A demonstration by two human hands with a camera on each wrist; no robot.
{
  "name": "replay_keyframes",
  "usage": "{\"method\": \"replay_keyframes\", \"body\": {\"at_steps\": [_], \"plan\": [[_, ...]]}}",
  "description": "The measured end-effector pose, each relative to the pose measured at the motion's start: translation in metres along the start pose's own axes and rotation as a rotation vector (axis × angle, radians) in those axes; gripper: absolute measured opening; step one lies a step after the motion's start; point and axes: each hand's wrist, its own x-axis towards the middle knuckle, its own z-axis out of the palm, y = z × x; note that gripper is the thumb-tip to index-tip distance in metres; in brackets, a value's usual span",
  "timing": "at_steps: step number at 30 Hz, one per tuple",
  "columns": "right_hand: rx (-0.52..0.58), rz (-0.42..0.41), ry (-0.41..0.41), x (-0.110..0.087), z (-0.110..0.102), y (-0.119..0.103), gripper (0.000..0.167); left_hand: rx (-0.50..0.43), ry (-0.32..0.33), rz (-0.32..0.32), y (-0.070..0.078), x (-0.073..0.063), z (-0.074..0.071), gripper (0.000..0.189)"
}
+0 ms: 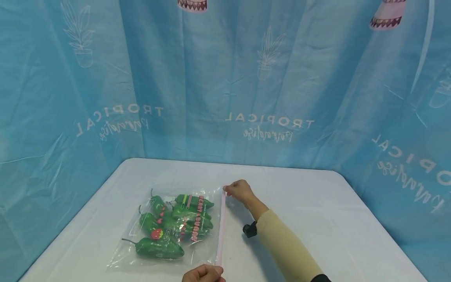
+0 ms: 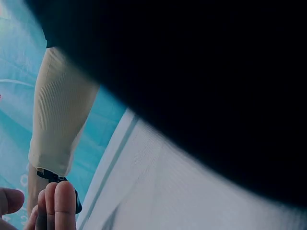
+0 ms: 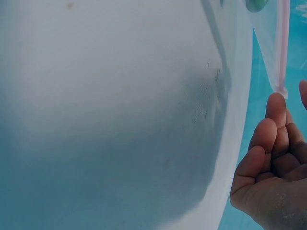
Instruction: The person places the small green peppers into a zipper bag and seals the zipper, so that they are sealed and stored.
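Observation:
A clear zip bag (image 1: 197, 256) with pink print lies flat on the table, several green chili peppers (image 1: 160, 248) inside it. Its pink zip strip (image 1: 222, 227) runs along the right side. My right hand (image 1: 241, 190) pinches the far end of that strip; in the right wrist view, a fingertip of the right hand (image 3: 273, 158) meets the bag's corner (image 3: 279, 86). At the near end, my left hand (image 1: 204, 273) pinches the strip, partly cut off by the frame's bottom. The left wrist view has the left hand's fingers (image 2: 64, 206) low in the corner, the bag out of sight.
A white-covered table (image 1: 317, 219) stands against a blue printed curtain (image 1: 218, 78) on the back and sides. A small black wrist camera (image 1: 250, 230) sits at the beige right sleeve (image 1: 287, 244). Something dark covers much of the left wrist view.

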Motion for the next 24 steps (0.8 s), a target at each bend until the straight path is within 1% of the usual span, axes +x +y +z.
{"method": "replay_keyframes", "body": {"at_steps": [4, 8, 11, 14, 17, 20, 24], "plan": [[0.008, -0.026, 0.002, 0.002, -0.004, 0.005, 0.029, -0.018, -0.045, 0.067, -0.001, 0.001, 0.000, 0.043], [0.029, -0.046, -0.010, 0.001, -0.007, 0.007, 0.030, -0.002, -0.053, 0.137, 0.003, 0.002, 0.002, 0.044], [0.035, -0.071, -0.014, -0.003, -0.011, 0.008, 0.030, 0.032, -0.069, 0.168, 0.005, 0.004, 0.003, 0.043], [0.050, -0.100, -0.011, -0.010, -0.016, 0.009, 0.029, 0.062, -0.077, 0.173, 0.009, 0.004, 0.004, 0.041], [0.066, -0.130, -0.009, -0.017, -0.023, 0.012, 0.027, 0.089, -0.074, 0.181, 0.016, 0.001, 0.005, 0.040], [0.088, -0.155, -0.006, -0.025, -0.030, 0.016, 0.027, 0.110, -0.081, 0.221, 0.027, -0.002, 0.005, 0.042], [0.109, -0.173, 0.014, -0.036, -0.040, 0.020, 0.030, 0.219, -0.086, 0.348, 0.044, -0.004, 0.001, 0.045]]}}
